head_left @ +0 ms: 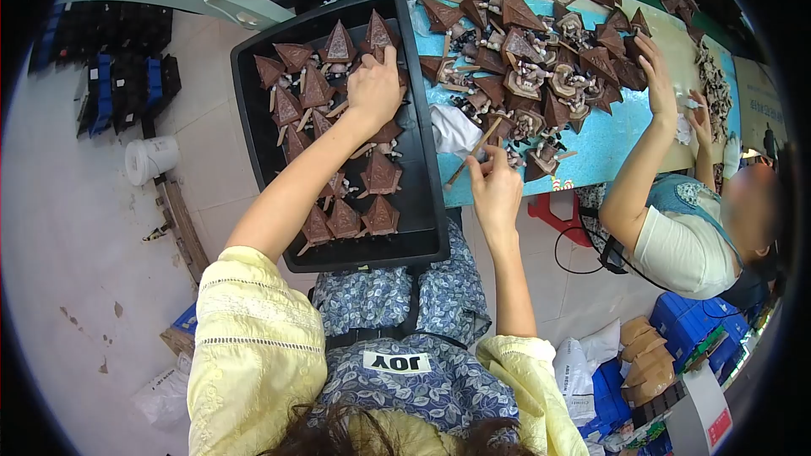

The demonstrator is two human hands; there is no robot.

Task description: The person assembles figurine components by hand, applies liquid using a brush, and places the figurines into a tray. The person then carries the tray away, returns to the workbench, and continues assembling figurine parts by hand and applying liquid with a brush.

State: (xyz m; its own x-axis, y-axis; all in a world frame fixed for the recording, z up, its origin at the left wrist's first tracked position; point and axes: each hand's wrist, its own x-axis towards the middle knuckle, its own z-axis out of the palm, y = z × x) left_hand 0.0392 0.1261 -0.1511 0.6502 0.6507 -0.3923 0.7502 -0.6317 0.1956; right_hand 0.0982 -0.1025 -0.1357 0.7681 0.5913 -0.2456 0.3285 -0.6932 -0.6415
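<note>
Black tray [424, 203]: set in front of the person beside the table [598, 160], near rim over the patterned apron [405, 295]; what bears it is hidden.
Brown peaked pieces [317, 84]: in loose rows inside the tray, some touching, with light strips poking out between them.
Left hand [373, 93]: at the tray's far right, fingers bent down among the pieces; fingertips are covered, so I cannot tell whether they grip one.
Right hand [497, 186]: narrow, a thin stick [484, 138] pinched at the fingertips, between tray and heap, near the white cloth [456, 131].
Heap [517, 46]: more peaked pieces, tangled on the table; a co-worker's hand [659, 76] is at its right side.
Poking strips: one could probably snag or snap if a neighbour is pushed against it.
Tray rim: a knock from the forearm might tilt it and slide the rows together.
Stick tip: a careless swing could scratch or topple a piece.
</note>
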